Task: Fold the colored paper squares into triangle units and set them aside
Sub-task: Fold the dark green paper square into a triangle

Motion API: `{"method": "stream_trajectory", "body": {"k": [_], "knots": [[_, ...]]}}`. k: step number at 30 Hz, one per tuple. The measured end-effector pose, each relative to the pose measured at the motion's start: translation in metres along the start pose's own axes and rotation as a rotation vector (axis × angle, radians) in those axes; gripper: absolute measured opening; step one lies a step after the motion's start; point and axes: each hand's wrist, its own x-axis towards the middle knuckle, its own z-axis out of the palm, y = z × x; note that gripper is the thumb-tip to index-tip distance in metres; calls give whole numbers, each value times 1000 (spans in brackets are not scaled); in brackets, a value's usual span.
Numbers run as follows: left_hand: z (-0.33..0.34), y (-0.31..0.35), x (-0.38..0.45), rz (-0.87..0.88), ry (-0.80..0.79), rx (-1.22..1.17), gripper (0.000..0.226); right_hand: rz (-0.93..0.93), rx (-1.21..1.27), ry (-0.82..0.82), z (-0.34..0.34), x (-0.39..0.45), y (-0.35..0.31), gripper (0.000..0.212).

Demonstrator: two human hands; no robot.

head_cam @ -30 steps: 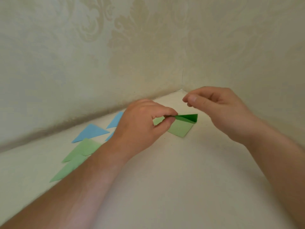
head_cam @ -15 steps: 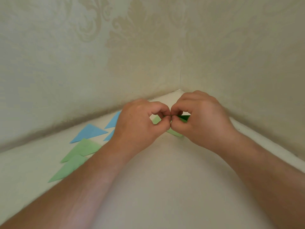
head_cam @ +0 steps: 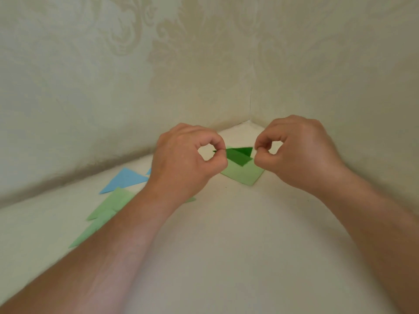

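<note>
stretching between them, the dark green paper runs left-right: left hand pinches one end, right hand the other.

A dark green paper is part-folded, apparently lifted above the light green square. Left of that square lie light green triangles and blue triangles, flat.

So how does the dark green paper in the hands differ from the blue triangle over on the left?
The dark green paper is pinched at its ends by the left hand and right hand, above a light green sheet; the blue triangle lies untouched on the table. The green one is mid-fold; the blue looks finished. Both are folded paper.
</note>
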Motion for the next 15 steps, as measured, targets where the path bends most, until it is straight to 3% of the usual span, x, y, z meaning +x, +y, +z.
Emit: {"method": "stream_trajectory", "body": {"k": [3, 7, 10, 11, 15], "knots": [[-5, -9, 4, -164, 14, -116, 6, 186, 79, 56, -9, 1, 10, 6], [1, -5, 6, -328, -49, -366, 17, 403, 565, 40, -5, 1, 0, 10], [7, 5, 3, -395, -103, -454, 13, 383, 629, -174, 3, -1, -6, 48], [8, 7, 3, -413, -117, -486, 12, 386, 603, -216, 5, -2, -7, 51], [9, 9, 3, -437, -148, -557, 12, 425, 756, -203, 9, -2, -10, 13]]}}
